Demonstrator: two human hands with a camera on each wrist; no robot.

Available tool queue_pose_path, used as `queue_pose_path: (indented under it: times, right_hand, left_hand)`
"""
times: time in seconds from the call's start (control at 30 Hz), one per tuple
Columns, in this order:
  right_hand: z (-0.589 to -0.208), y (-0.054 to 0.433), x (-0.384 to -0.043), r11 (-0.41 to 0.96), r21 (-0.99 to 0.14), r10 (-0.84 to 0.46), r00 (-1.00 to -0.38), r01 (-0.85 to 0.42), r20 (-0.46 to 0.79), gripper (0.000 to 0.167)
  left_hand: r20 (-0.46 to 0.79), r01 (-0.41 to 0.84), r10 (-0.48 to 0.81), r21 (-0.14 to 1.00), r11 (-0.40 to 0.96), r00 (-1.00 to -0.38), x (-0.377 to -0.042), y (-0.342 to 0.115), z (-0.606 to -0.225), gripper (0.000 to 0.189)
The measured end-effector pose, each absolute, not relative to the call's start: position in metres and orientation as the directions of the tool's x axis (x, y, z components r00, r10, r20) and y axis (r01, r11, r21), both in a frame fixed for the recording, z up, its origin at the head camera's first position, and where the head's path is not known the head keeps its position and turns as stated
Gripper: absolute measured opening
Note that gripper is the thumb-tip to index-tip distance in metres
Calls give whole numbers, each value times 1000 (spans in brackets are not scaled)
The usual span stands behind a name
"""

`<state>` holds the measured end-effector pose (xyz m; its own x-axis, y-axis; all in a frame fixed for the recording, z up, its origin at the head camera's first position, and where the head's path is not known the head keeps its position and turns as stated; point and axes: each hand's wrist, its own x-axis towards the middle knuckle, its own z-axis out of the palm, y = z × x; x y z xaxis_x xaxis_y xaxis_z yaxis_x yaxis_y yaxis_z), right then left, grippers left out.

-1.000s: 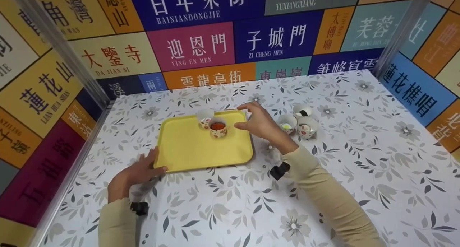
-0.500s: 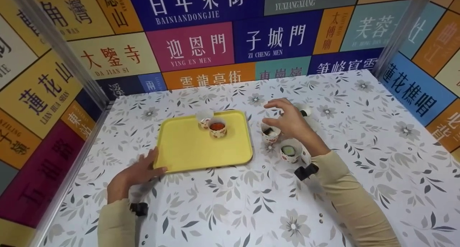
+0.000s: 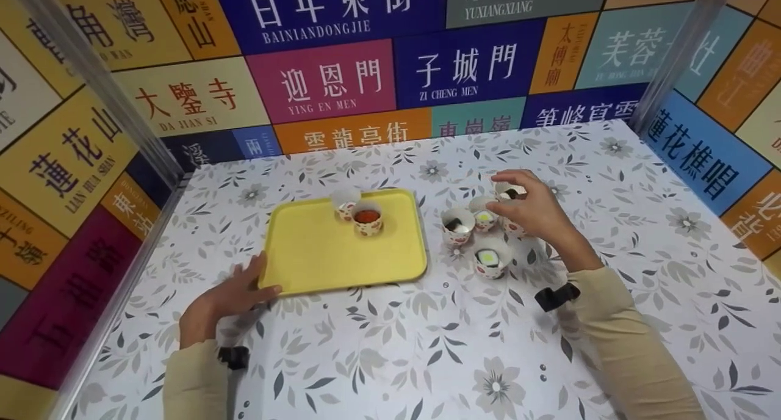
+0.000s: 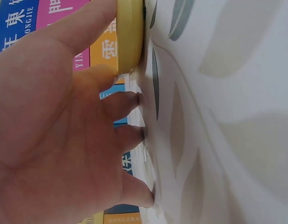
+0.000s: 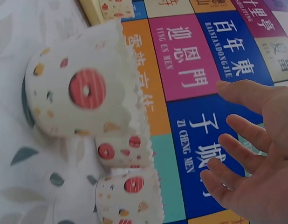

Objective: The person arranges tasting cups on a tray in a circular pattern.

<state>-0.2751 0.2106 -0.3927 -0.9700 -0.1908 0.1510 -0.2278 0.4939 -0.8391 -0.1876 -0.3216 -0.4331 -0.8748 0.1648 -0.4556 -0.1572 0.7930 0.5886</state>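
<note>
My left hand (image 3: 235,292) rests at the front left corner of a yellow tray (image 3: 317,255). In the left wrist view its thumb lies along the tray rim (image 4: 130,42), the other fingers extended low near the tabletop. On the tray stand two patterned paper cups, one with red-orange filling (image 3: 368,220), one pale cup (image 3: 346,204) behind. My right hand (image 3: 534,209) hovers over several similar cups, fingers spread and holding nothing. Among these are a cup with dark and white filling (image 3: 457,226) and a cup with a green-rimmed sushi-like piece (image 3: 490,260). The hand partly hides one cup.
A floral cloth (image 3: 366,340) covers the table. Panels with Chinese lettering (image 3: 332,81) stand along the back and sides. In the right wrist view a doughnut-print cup (image 5: 81,86) is close up, with smaller cups (image 5: 130,196) beyond.
My right hand has moved right, from beside the tray edge to over the loose cups, uncovering the two nearer ones. My left hand stays at the tray corner.
</note>
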Motion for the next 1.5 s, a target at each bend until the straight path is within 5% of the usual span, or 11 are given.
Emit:
queue_pose_path:
  times: [0.63,1.5]
  right_hand:
    - [-402,263,-284,552,-829,-177,-984,-91,-10,86]
    - [-434,290,-297,537,-842,-264,-959,-57,-104,82]
  left_hand:
    - [-448,-150,163,584,798,-879,-188,-323,-432,101]
    - [-451,-150,165,584,797,-877,-189,-323,-434,103]
